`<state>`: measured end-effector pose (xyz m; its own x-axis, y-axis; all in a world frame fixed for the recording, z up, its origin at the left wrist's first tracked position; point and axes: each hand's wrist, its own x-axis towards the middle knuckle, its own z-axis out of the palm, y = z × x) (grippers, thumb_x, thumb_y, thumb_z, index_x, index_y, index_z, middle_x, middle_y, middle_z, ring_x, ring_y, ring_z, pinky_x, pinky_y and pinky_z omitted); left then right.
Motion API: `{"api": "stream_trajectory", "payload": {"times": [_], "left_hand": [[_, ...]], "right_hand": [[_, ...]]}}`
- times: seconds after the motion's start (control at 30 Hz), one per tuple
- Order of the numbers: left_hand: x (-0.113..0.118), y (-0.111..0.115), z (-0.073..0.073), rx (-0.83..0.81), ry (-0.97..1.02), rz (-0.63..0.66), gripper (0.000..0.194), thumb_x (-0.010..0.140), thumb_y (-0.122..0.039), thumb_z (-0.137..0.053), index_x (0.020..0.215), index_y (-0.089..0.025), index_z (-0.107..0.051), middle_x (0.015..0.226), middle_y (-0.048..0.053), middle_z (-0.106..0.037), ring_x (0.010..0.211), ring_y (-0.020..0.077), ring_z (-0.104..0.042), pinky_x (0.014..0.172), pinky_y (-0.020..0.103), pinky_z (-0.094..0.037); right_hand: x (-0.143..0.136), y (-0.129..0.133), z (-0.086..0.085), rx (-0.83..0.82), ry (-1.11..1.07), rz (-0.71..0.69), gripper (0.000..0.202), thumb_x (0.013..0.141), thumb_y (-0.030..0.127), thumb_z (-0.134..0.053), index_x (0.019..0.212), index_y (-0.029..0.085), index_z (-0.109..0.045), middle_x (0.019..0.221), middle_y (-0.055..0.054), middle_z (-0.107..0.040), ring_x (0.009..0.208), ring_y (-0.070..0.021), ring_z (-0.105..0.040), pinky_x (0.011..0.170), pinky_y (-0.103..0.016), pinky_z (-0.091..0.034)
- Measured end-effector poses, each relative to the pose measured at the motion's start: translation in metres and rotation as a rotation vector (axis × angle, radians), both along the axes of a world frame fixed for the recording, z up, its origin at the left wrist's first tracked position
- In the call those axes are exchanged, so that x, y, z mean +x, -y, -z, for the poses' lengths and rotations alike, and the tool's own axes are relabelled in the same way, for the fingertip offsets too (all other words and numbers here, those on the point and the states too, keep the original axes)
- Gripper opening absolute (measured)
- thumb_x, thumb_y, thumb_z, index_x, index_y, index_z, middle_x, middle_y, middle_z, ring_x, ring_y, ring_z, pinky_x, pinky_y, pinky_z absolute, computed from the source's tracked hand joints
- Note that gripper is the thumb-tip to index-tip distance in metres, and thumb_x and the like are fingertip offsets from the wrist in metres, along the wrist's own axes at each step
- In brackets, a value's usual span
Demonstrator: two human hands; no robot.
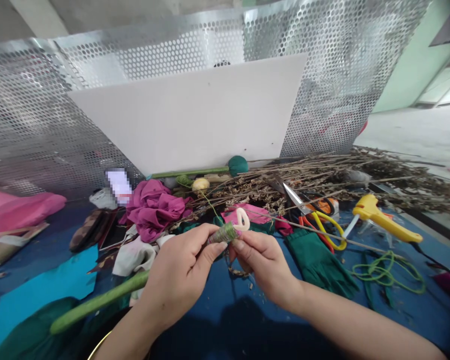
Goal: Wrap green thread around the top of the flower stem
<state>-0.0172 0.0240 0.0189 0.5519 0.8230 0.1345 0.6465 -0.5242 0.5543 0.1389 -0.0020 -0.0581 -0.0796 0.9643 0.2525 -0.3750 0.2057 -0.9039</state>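
Near the middle of the view, my left hand (185,267) is closed around a small green wrapped piece (225,233). My right hand (266,265) pinches at the right end of that piece, its thumb and forefinger together. A white loop (242,219) stands up just above the right fingertips. Behind my left wrist, a thick green stem (101,301) runs down to the left. A thin green strand rises from the hands toward a pale yellow ball (201,185). What lies between the right fingertips is partly hidden.
Scissors with yellow handles (328,230) and a yellow glue gun (386,220) lie on the right. Dark green cloth (320,262) is in front. Magenta cloth (153,207), a phone (119,186) and blue sheet (47,295) are left. Dried stalks (322,172) line the back.
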Motion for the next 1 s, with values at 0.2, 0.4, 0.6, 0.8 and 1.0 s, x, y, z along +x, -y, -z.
{"api": "stream_trajectory", "payload": {"times": [0.2,0.4,0.6,0.8,1.0], "left_hand": [[0.0,-0.001,-0.008,-0.084,0.016,0.057,0.023,0.097,-0.03,-0.044,0.085,-0.023,-0.062,0.08,-0.004,-0.067,0.072,0.0135,-0.06,0.066,0.023,-0.041],[-0.003,-0.002,-0.005,-0.057,0.013,0.054,0.022,0.097,-0.033,-0.043,0.093,-0.023,-0.062,0.08,-0.004,-0.067,0.071,0.014,-0.06,0.064,0.024,-0.04],[-0.005,-0.002,-0.006,-0.092,0.017,0.06,0.022,0.096,-0.034,-0.044,0.096,-0.023,-0.063,0.081,-0.003,-0.066,0.073,0.0146,-0.061,0.065,0.024,-0.041],[-0.002,-0.001,-0.006,-0.125,-0.003,0.051,0.023,0.095,-0.037,-0.045,0.094,-0.022,-0.062,0.081,-0.002,-0.066,0.074,0.0155,-0.06,0.064,0.024,-0.041],[-0.002,0.003,-0.006,-0.152,0.021,-0.007,0.038,0.098,-0.041,-0.036,0.073,-0.02,-0.056,0.059,-0.005,-0.049,0.054,0.0114,-0.048,0.052,0.023,-0.034]], "right_hand": [[0.006,-0.009,0.0,0.033,0.007,-0.084,0.039,0.088,0.046,-0.058,0.064,0.016,-0.059,0.054,0.006,-0.034,0.049,-0.0071,-0.026,0.046,-0.023,-0.021],[0.01,-0.008,-0.002,0.128,0.082,-0.114,0.035,0.094,0.041,-0.051,0.069,0.016,-0.058,0.059,0.005,-0.037,0.052,-0.008,-0.03,0.048,-0.023,-0.025],[0.007,-0.006,0.0,0.117,0.143,-0.046,0.033,0.095,0.038,-0.049,0.071,0.017,-0.055,0.06,0.005,-0.036,0.052,-0.0076,-0.028,0.047,-0.022,-0.025],[0.009,-0.007,-0.004,0.149,0.23,0.044,0.036,0.096,0.037,-0.047,0.066,0.017,-0.051,0.061,0.004,-0.043,0.055,-0.008,-0.035,0.052,-0.021,-0.031],[0.02,-0.022,0.001,0.286,0.323,-0.047,0.038,0.095,0.044,-0.047,0.07,0.017,-0.056,0.068,0.001,-0.054,0.063,-0.0107,-0.049,0.06,-0.023,-0.041]]}}
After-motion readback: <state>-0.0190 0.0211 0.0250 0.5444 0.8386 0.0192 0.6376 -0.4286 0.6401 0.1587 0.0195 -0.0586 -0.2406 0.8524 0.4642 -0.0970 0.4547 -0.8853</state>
